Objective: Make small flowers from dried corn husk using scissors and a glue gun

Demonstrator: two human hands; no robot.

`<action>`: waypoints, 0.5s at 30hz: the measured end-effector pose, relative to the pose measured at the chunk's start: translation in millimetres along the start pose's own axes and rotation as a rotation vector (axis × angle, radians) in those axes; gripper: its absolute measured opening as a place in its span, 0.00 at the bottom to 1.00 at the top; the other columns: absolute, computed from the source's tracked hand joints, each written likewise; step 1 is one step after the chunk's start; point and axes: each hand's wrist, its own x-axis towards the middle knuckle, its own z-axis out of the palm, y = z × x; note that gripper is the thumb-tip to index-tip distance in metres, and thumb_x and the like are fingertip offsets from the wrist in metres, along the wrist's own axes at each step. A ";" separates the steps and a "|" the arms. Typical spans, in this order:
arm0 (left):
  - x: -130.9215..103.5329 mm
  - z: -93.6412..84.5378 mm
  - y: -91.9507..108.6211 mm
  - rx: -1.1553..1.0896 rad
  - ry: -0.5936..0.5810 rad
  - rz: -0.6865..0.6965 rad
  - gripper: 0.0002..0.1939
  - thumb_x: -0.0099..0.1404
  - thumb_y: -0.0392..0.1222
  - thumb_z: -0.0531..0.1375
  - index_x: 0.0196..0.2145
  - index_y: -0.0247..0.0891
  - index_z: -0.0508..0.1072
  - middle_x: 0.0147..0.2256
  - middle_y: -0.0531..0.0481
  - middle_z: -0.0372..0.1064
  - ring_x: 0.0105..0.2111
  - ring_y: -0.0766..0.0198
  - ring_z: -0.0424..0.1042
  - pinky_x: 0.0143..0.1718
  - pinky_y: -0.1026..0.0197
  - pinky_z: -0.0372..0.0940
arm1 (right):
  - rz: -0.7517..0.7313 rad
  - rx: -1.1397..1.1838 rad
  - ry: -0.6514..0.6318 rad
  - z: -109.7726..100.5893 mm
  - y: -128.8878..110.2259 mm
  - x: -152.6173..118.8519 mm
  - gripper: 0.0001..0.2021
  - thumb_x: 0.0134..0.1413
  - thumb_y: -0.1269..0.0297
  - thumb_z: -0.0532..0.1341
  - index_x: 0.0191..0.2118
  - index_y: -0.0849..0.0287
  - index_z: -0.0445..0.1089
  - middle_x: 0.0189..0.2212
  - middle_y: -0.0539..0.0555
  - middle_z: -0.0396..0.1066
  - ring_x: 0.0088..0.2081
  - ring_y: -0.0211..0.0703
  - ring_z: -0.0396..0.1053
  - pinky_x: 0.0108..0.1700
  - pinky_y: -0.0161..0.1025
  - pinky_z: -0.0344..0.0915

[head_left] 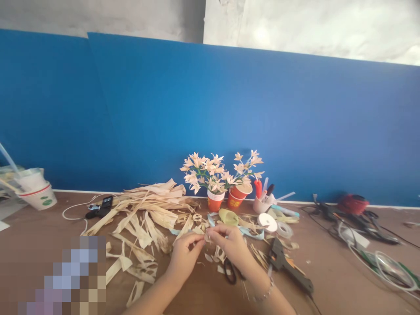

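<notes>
Above the brown table, my left hand [186, 255] and my right hand [230, 246] meet fingertip to fingertip. Both are closed in a pinch on a small pale piece of husk [207, 237], mostly hidden by the fingers. Dried corn husks [164, 194] lie heaped behind and to the left of my left hand, with torn strips [144, 262] nearer me. Black-handled scissors [229, 271] lie partly under my right wrist. A dark glue gun [288, 267] rests to the right of that wrist. Straight behind my hands is a yellow-green roll [228, 216] lying on its side.
Pale husk flowers [210, 168] stand in red paper cups [215, 203] against the blue panel [229, 109]. Beside them are a cup of pens [260, 201] and a white tape roll [267, 222]. Cables and coiled tubing [390, 267] lie right; a white cup [39, 197] stands far left.
</notes>
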 end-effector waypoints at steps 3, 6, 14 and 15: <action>0.3 -0.4 2.9 -0.008 -0.008 -0.010 0.08 0.58 0.39 0.58 0.26 0.38 0.76 0.24 0.50 0.72 0.26 0.63 0.68 0.29 0.65 0.62 | -0.009 -0.004 0.017 -0.1 -0.6 -0.2 0.11 0.46 0.60 0.60 0.25 0.62 0.75 0.23 0.52 0.72 0.27 0.40 0.66 0.31 0.35 0.61; 0.2 -0.7 6.1 -0.043 -0.022 -0.022 0.08 0.57 0.39 0.58 0.24 0.38 0.76 0.23 0.50 0.72 0.25 0.63 0.68 0.29 0.65 0.62 | -0.018 -0.009 0.039 -0.1 -2.8 -1.0 0.10 0.46 0.62 0.59 0.23 0.62 0.74 0.20 0.50 0.69 0.26 0.39 0.64 0.30 0.34 0.60; 0.7 0.0 6.5 -0.159 -0.092 -0.106 0.08 0.56 0.39 0.59 0.23 0.37 0.75 0.22 0.51 0.71 0.25 0.63 0.67 0.29 0.65 0.62 | -0.033 -0.041 0.083 0.3 -3.6 -1.6 0.11 0.46 0.62 0.59 0.20 0.61 0.71 0.18 0.49 0.66 0.24 0.37 0.62 0.28 0.34 0.60; 0.7 0.0 6.2 -0.169 -0.102 -0.120 0.07 0.56 0.39 0.59 0.22 0.37 0.74 0.22 0.51 0.71 0.25 0.63 0.67 0.29 0.65 0.62 | -0.044 -0.052 0.086 0.4 -3.1 -1.7 0.11 0.46 0.62 0.58 0.20 0.61 0.71 0.19 0.49 0.66 0.24 0.37 0.62 0.28 0.34 0.59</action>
